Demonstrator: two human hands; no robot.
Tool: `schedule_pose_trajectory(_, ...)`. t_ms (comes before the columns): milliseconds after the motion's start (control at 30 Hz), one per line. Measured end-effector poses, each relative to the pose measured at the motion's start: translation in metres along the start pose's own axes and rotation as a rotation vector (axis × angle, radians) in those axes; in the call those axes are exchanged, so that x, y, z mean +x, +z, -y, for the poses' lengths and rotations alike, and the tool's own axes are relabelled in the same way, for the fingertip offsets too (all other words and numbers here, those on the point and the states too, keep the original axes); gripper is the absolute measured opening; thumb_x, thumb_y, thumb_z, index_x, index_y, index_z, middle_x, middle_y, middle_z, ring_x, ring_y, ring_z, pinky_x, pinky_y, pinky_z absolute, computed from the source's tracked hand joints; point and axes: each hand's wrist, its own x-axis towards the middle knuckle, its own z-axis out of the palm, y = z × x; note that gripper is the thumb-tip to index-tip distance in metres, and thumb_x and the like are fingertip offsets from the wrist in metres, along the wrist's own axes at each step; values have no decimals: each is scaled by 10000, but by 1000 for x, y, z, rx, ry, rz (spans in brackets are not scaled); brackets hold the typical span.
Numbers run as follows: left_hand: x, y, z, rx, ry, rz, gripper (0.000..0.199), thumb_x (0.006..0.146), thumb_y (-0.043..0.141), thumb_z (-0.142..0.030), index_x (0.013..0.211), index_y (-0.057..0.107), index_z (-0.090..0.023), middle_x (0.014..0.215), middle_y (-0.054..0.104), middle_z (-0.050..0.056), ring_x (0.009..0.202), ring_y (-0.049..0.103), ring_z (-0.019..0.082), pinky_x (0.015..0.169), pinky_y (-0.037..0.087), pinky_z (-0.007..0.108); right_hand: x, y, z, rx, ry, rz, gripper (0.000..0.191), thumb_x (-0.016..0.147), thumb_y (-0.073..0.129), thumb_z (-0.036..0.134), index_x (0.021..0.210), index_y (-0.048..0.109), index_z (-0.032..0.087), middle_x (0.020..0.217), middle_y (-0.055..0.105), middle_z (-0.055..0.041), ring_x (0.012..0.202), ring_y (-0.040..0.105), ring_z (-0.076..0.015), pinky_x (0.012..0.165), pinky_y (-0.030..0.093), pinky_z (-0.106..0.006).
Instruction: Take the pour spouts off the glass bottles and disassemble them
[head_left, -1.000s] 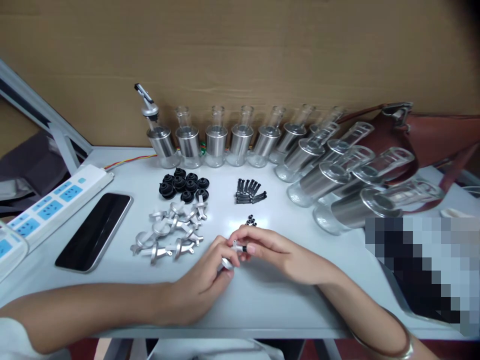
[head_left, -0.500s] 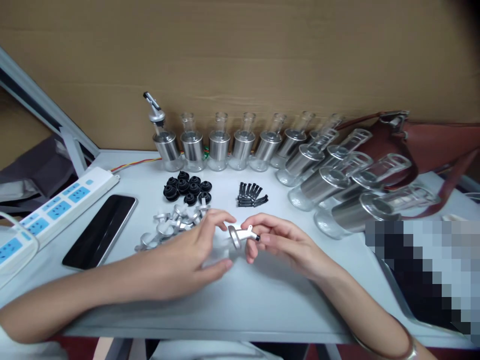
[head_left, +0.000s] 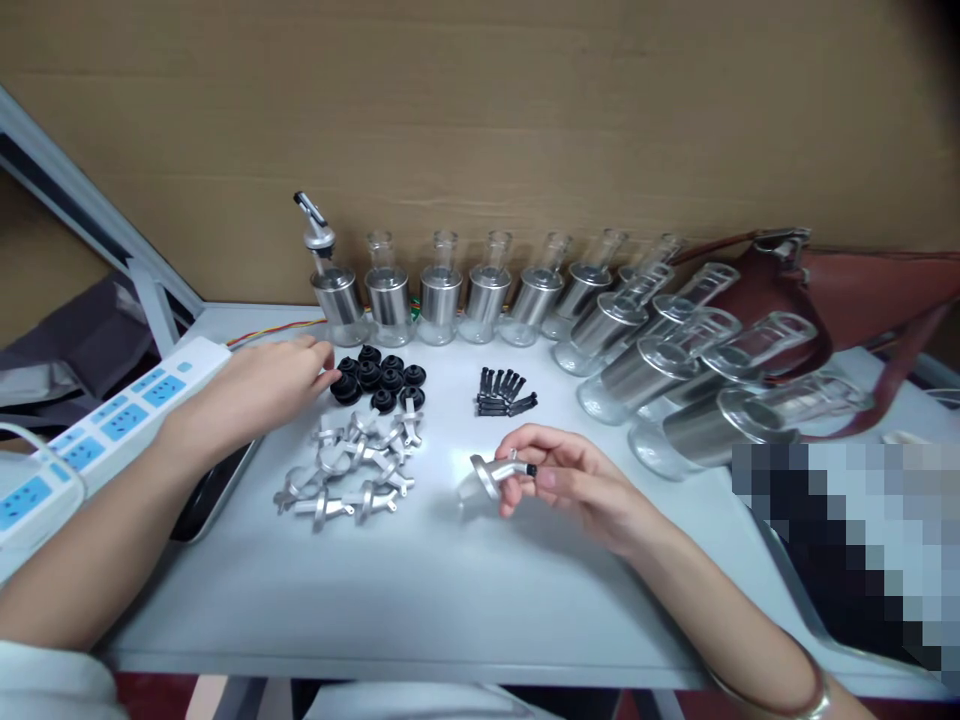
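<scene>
My right hand (head_left: pixel 574 485) pinches a silver pourer spout (head_left: pixel 491 478) by its black-tipped end, between thumb and fingers. The spout's wide collar and pale stem point left, just above the table. My left hand (head_left: pixel 289 375) is at the left edge of a pile of black ribbed stoppers (head_left: pixel 367 374). Its thumb and fingertips are slightly apart beside the nearest stoppers, with nothing visibly held. More silver spouts (head_left: pixel 364 460) lie in a heap in front of the stoppers. Several small black flip caps (head_left: pixel 506 392) are grouped behind my right hand.
Glass bottles with steel sleeves (head_left: pixel 440 292) line the back and right; the leftmost bottle (head_left: pixel 337 295) wears a fitted pourer. A power strip (head_left: pixel 120 425) and a partly covered phone (head_left: pixel 214 490) lie left. A brown bag (head_left: pixel 870 300) sits at the right rear.
My left hand has moved from beside the held spout to the black stoppers, left and away from me. My right hand keeps the spout, which has shifted slightly right.
</scene>
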Motion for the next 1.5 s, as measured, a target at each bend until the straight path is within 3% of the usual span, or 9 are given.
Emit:
schedule_pose_trajectory(167, 4, -6, -9, 134, 15, 66, 229, 912, 298, -281, 812, 493, -213, 887, 637, 94, 781, 626, 292, 637, 426, 367, -3, 0, 1, 11, 8, -9, 219, 813, 701, 303, 968, 604, 181, 709, 705, 0, 678, 691, -149, 688, 483, -271)
schedule_pose_trajectory(400, 6, -3, -6, 89, 38, 41, 171, 875, 370, -252, 723, 442, -222, 781, 630, 61, 685, 604, 246, 578, 378, 324, -2, -1, 1, -6, -33, -15, 301, 759, 740, 338, 950, 565, 184, 775, 703, -27, 738, 682, -179, 732, 477, -325)
schedule_pose_trajectory(500, 2, -7, -13, -4, 59, -7, 133, 839, 423, -239, 708, 438, -222, 720, 603, 39, 618, 565, 221, 550, 354, 309, 0, -2, -2, -54, -68, -22, 334, 760, 769, 376, 893, 523, 193, 690, 654, 10, 641, 631, -137, 657, 450, -284)
schedule_pose_trajectory(600, -11, -15, -33, -183, 128, -26, 93, 806, 458, -230, 714, 463, -218, 689, 575, 10, 580, 529, 184, 550, 360, 287, 2, -3, -5, -78, -67, -50, 307, 825, 723, 365, 834, 461, 206, 566, 544, 76, 508, 533, -89, 557, 382, -240)
schedule_pose_trajectory(733, -35, -20, -69, -524, 347, -85, 50, 799, 448, -184, 759, 467, -209, 729, 543, -18, 609, 503, 132, 555, 390, 228, 2, -1, -5, -121, -63, -46, 249, 872, 677, 358, 924, 494, 198, 612, 598, 62, 579, 581, -94, 607, 413, -244)
schedule_pose_trajectory(867, -48, -9, -91, -759, 483, -208, 122, 818, 419, -97, 764, 433, -206, 746, 515, -22, 647, 494, 104, 603, 414, 201, 1, 2, -6, -184, -54, -49, 265, 853, 692, 384, 913, 535, 178, 692, 681, 11, 661, 659, -123, 677, 469, -268)
schedule_pose_trajectory(1200, -48, 5, -100, -833, 641, -278, 161, 839, 398, -44, 824, 424, -201, 765, 514, -6, 677, 506, 110, 619, 442, 207, -2, 8, -7, -135, -59, 18, 246, 812, 742, 273, 830, 516, 179, 744, 696, 6, 662, 688, -100, 672, 532, -231)
schedule_pose_trajectory(1333, -48, 5, -101, -863, 602, -241, 150, 845, 414, -54, 819, 435, -200, 769, 524, -6, 683, 518, 110, 642, 474, 212, -1, 7, -9, -163, -62, -6, 281, 801, 752, 302, 808, 496, 187, 721, 697, 5, 652, 688, -111, 673, 541, -248)
schedule_pose_trajectory(1500, -49, 8, -100, -1022, 606, -173, 111, 867, 533, -131, 949, 487, -190, 894, 578, 37, 802, 592, 138, 710, 550, 233, -1, 8, -12, -157, -47, -1, 290, 790, 760, 311, 812, 503, 179, 744, 708, -7, 670, 700, -120, 665, 540, -247)
